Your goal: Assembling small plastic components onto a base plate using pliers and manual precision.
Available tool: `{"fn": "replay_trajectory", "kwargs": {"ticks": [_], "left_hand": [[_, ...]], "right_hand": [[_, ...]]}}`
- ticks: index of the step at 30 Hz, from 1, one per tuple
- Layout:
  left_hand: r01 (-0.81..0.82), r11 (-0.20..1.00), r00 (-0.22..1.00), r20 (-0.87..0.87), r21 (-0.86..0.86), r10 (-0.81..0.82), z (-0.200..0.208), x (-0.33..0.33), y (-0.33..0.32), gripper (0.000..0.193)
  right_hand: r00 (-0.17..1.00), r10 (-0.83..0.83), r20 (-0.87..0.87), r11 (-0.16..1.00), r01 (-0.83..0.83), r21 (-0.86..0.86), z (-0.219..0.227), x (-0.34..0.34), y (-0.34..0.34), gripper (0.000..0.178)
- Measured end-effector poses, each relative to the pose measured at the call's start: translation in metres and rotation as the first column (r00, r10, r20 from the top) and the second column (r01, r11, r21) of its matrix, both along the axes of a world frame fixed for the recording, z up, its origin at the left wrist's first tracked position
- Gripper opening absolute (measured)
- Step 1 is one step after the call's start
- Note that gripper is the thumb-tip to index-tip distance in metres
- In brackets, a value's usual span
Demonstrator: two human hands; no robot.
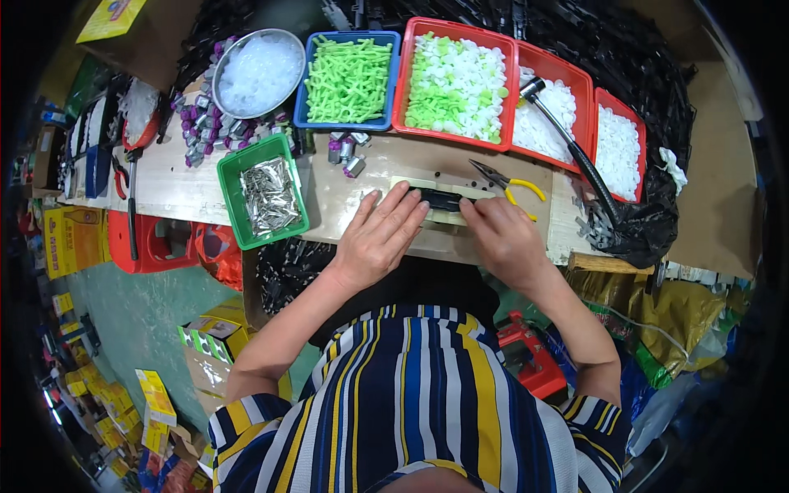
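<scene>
On the pale wooden counter [164,191], best to steady the narrow glossy black piece [442,200] along the cream rectangular block [446,218] with the flat, straight-fingered left hand [374,241], guiding lightly with the curled right hand [508,238], any hold there hidden.

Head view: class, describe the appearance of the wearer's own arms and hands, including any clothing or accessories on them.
The left hand and right hand are ungloved, and no watch or bracelet shows. Both forearms are uncovered. The left sleeve and right sleeve are short, with navy, white and yellow stripes.
</scene>
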State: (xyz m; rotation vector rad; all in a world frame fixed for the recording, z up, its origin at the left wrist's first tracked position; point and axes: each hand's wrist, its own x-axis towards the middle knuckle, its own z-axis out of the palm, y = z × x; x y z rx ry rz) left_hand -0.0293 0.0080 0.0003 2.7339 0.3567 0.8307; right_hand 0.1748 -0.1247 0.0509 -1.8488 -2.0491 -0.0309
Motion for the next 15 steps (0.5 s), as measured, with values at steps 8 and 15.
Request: {"fn": "replay_trajectory", "kwargs": {"ticks": [8,15], "left_hand": [[0.028,0.999,0.99,0.139,-0.024,-0.025,0.002,-0.01,0.0,0.045],[-0.079,0.995,0.981,0.176,-0.054,0.087,0.007,-0.033,-0.013,0.037]], "right_hand": [[0.983,0.069,-0.168,0.994,-0.055,0.092,0.026,-0.012,0.074,0.024],[0.938,0.336,-0.086,0.941,-0.332,0.061,-0.014,-0.039,0.136,0.023]]}}
